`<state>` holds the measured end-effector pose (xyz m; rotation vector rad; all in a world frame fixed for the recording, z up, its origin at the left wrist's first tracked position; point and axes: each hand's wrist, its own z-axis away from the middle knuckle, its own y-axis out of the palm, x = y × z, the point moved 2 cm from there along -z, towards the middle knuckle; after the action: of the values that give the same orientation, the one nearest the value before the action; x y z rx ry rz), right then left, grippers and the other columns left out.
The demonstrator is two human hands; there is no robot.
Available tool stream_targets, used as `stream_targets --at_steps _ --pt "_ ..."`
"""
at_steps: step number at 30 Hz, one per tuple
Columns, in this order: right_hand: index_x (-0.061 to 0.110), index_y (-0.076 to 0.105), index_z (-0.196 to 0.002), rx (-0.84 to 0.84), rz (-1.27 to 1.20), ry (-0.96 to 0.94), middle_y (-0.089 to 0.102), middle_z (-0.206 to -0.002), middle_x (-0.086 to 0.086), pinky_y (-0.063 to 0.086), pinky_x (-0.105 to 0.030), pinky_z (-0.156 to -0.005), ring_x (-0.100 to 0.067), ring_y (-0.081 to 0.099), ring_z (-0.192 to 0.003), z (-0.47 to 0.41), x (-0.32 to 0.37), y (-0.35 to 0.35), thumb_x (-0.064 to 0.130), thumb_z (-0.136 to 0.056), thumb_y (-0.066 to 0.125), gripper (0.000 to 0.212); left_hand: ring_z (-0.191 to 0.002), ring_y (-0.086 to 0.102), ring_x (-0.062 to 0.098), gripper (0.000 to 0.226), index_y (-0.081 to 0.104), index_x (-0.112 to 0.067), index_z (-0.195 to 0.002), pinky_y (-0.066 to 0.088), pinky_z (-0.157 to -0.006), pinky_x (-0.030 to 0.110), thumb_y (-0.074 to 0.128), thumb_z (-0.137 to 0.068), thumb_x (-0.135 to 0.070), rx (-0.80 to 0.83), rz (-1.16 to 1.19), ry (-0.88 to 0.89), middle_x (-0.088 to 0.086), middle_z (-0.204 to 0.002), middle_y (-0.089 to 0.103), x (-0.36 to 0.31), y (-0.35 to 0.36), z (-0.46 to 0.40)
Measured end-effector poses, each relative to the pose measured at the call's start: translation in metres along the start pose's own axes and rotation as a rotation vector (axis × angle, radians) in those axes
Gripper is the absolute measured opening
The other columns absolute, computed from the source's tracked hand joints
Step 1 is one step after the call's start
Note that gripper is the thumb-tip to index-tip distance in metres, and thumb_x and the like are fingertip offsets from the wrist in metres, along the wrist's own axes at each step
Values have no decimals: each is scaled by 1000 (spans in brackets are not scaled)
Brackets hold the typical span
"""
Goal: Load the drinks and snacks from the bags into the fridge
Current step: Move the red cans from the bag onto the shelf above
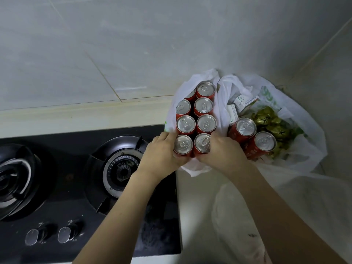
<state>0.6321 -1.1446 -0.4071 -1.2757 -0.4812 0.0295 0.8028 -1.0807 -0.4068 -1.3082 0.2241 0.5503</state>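
Note:
A white plastic bag (190,86) on the counter holds several red drink cans (205,106) standing upright in two rows. My left hand (162,151) grips the nearest left can (183,144) from the left side. My right hand (221,151) grips the nearest right can (202,142) from the right. A second white bag (297,119) to the right holds two more red cans (245,127), gold-wrapped snacks (266,121) and small white boxes (242,101).
A black gas hob (80,187) with two burners and two knobs (66,233) lies left of the bags. The pale counter (196,206) runs toward me. A tiled wall stands behind, and a corner wall closes the right side. An empty plastic bag (285,197) lies under my right forearm.

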Motion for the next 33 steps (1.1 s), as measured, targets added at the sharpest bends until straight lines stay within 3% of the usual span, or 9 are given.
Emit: stream_targets --at_steps 4,8,14,17,19,21,26,31,33 --pt "15 51 -89 -95 -119 20 67 -80 -6 54 -42 -71 -35 66 -78 5 -5 10 58 -64 67 52 -102 56 25 61 58 -28 -115 49 -89 40 74 -69 -65 -33 64 -13 -5 -111 57 1 3 -3" --pt "20 51 -76 -180 -128 -6 63 -69 0 51 -36 -62 -29 64 -68 8 -10 12 55 -61 66 42 -97 58 25 61 62 -28 -107 49 -88 43 71 -63 -70 -99 36 17 -7 -109 57 0 1 1" --pt "20 56 -73 -303 -168 -149 60 -66 6 47 -35 -70 -20 60 -73 20 -5 -22 58 -59 68 42 -100 60 21 58 68 -23 -102 50 -88 42 71 -59 -61 -222 159 53 -10 -110 58 -12 -16 23" --pt "21 55 -77 -378 -263 -185 54 -67 12 43 -32 -66 -17 56 -71 40 0 -54 56 -62 77 44 -95 59 5 42 66 -30 -95 50 -84 25 86 -60 -43 -281 321 99 -16 -105 55 -23 -40 39" --pt "21 64 -96 -396 -311 -163 63 -80 10 48 -32 -72 -16 60 -81 51 2 -74 60 -65 75 52 -94 58 0 39 61 -38 -88 46 -77 14 90 -64 -29 -321 432 132 -17 -103 54 -36 -59 51" --pt "25 64 -110 -426 -414 -150 68 -96 11 51 -30 -79 -12 62 -90 66 4 -94 59 -67 76 56 -98 59 1 41 61 -38 -93 50 -77 16 87 -69 -19 -401 540 166 -15 -106 57 -52 -78 66" --pt "39 57 -106 -572 -783 -135 65 -99 22 53 -30 -87 0 63 -96 104 11 -145 56 -67 77 47 -93 67 4 36 62 -26 -107 50 -75 14 83 -79 -21 -559 841 242 -12 -99 70 -101 -117 104" --pt "36 56 -100 -754 -1163 -160 67 -89 15 53 -22 -69 -1 67 -80 140 20 -183 39 -78 76 30 -87 66 -1 32 57 -25 -113 51 -73 15 75 -87 -21 -641 1004 370 -21 -94 67 -145 -142 138" --pt "35 54 -98 -771 -1256 -170 66 -88 9 55 -28 -67 -9 68 -78 151 21 -193 40 -76 73 30 -86 66 0 31 55 -27 -113 52 -73 16 73 -88 -20 -668 1014 406 -21 -94 67 -157 -146 149"
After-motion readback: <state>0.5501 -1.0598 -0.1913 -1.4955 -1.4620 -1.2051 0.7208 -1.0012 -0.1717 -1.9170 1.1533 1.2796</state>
